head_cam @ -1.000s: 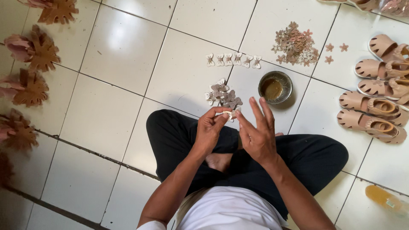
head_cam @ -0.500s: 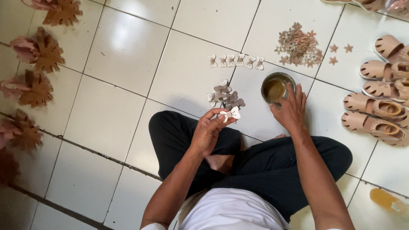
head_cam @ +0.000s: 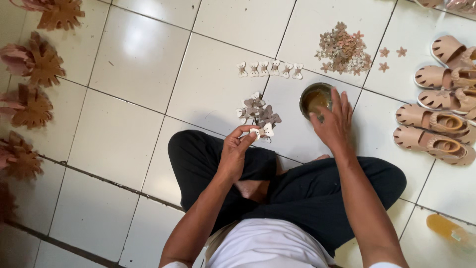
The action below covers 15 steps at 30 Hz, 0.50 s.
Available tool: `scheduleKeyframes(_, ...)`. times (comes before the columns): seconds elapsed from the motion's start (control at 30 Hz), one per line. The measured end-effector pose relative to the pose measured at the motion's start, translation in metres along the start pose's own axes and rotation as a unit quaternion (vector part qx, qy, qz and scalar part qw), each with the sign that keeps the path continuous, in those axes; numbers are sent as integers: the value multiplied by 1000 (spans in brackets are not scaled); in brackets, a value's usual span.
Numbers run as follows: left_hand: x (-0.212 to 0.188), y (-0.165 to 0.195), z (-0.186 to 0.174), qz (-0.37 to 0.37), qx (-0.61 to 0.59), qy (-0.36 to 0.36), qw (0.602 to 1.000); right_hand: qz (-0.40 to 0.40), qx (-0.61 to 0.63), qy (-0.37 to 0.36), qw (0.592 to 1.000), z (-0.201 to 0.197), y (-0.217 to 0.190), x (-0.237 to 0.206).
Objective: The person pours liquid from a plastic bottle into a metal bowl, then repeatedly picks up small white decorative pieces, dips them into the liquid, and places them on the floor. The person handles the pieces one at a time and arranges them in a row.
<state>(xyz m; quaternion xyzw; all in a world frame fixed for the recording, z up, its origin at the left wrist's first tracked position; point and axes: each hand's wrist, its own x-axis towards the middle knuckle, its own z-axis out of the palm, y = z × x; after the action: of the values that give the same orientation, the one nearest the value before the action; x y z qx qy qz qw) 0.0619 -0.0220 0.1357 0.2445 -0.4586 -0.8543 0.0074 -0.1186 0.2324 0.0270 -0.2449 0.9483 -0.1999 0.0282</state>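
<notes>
**Bow piece in one hand, fingers of the other at the glue bowl**

A white tiled floor [head_cam: 134,64] fills the view, and the person sits cross-legged on it in black trousers [head_cam: 307,193]. Every place below is given from the small round metal bowl [head_cam: 310,97] of brownish paste.

Right of the bowl stands a row of tan sandals [head_cam: 434,141]. Far left of it, pink-and-brown leaf-shaped ornaments [head_cam: 34,64] line the floor's edge. Just above it is a heap of small flower cut-outs [head_cam: 344,47]. Up and left of it lies a neat row of white bow cut-outs [head_cam: 270,69], and directly left a loose pile of bow pieces [head_cam: 258,111].

The right hand [head_cam: 334,124] covers the bowl's right rim, fingers loosely spread, holding nothing visible. The left hand [head_cam: 238,151], down-left of the bowl, pinches one white bow piece [head_cam: 263,131] between thumb and fingertips.
</notes>
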Motion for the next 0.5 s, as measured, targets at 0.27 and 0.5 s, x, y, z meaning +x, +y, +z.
scheduleKeyframes(0.27,3,0,1,7,21,4,1000,46,-52,-85,994,-2,-11,9)
scheduleKeyframes(0.5,4,-1,4,16,25,3,1000,107,149,-44,982,-17,-15,-9)
